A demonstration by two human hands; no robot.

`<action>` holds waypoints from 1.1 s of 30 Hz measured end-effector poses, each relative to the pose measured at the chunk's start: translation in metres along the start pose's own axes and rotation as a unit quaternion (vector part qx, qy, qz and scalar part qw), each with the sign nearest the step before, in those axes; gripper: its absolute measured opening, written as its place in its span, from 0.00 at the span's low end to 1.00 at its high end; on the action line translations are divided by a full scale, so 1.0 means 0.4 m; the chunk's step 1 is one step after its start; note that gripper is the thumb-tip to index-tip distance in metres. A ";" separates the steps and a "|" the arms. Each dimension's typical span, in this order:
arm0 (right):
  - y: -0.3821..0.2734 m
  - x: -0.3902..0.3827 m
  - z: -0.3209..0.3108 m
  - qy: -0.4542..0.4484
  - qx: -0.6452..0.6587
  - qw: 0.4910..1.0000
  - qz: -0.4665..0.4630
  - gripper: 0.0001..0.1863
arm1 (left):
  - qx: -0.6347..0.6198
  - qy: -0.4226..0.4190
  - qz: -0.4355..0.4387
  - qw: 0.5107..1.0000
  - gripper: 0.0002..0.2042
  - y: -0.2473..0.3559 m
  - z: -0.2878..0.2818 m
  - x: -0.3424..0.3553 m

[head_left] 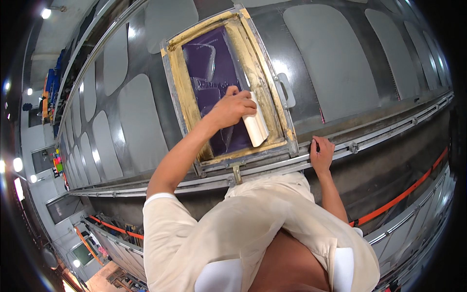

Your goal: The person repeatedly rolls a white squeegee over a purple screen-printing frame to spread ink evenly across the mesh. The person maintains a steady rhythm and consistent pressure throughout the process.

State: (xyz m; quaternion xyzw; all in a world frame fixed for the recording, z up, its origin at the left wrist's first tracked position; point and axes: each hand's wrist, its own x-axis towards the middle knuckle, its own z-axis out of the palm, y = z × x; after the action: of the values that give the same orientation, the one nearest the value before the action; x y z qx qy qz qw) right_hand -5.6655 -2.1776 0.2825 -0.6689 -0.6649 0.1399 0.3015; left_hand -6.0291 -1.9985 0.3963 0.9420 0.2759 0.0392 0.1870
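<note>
In my left hand (233,108) is a long pale squeegee (257,127), its fingers wrapped over the upper end. The squeegee stands lengthwise along the right side of a screen printing frame (176,97), touching the inside of it. The frame has a metal outer edge and a stained yellowish border around a dark purple mesh (206,58) with glossy wet streaks. My right hand (322,152) rests at the table's near edge, right of the frame, with its fingers curled; whether they grip anything is hidden.
Grey rounded fabric pieces (331,63) lie in rows on the long dark table (282,44). A grey handle (286,91) sticks out from the frame's right side. A metal rail (379,141) runs along the near edge. An orange strip (404,194) borders another table behind me.
</note>
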 end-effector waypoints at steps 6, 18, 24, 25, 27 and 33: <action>-0.006 -0.005 0.007 -0.007 -0.008 0.999 0.035 0.08 | -0.013 -0.029 -0.005 0.999 0.16 -0.076 0.012 -0.069; -0.054 0.087 -0.024 -0.028 0.128 0.958 0.255 0.07 | -0.003 0.105 -0.006 0.994 0.16 -0.445 -0.096 0.127; -0.170 0.460 0.035 -0.077 0.173 0.977 0.100 0.08 | 0.047 0.046 -0.038 0.997 0.14 -0.422 -0.119 0.009; -0.205 0.530 0.067 -0.094 0.199 0.973 0.072 0.08 | 0.048 0.048 -0.071 0.995 0.13 -0.413 -0.133 -0.026; -0.303 0.695 0.124 -0.165 0.230 0.959 -0.033 0.11 | 0.046 0.051 -0.135 0.988 0.11 -0.420 -0.159 -0.077; -0.583 1.138 0.408 -0.296 0.174 0.869 -0.357 0.30 | 0.010 0.178 -0.255 0.950 0.09 -0.586 -0.229 -0.082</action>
State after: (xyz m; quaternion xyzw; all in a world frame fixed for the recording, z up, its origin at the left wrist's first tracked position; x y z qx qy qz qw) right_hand -5.9145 -1.7143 0.3899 -0.2503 -0.8813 0.3274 0.2313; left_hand -6.1914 -1.8034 0.3945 0.8199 0.5359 0.1543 0.1294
